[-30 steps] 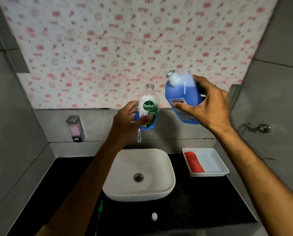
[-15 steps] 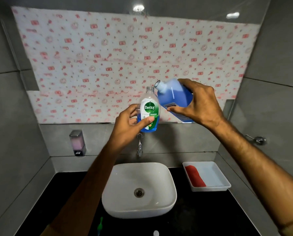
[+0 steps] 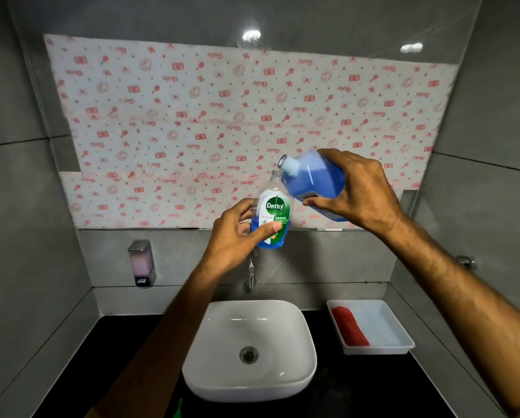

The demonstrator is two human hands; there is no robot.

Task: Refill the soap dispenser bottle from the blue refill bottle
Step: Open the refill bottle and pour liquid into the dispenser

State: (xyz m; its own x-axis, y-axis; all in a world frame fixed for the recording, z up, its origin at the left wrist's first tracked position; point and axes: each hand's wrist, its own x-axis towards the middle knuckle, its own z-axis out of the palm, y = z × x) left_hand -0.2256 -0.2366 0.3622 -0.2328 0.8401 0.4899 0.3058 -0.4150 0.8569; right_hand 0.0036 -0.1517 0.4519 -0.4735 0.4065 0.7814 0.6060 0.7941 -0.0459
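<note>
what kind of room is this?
Most likely a bathroom or washroom: a white countertop basin under a wall tap, a wall-mounted soap dispenser on grey tiles, and a covered mirror above.

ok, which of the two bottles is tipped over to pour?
The blue refill bottle in the right hand, tilted with its open mouth above the neck of the Dettol dispenser bottle, which the left hand holds roughly upright.
</note>
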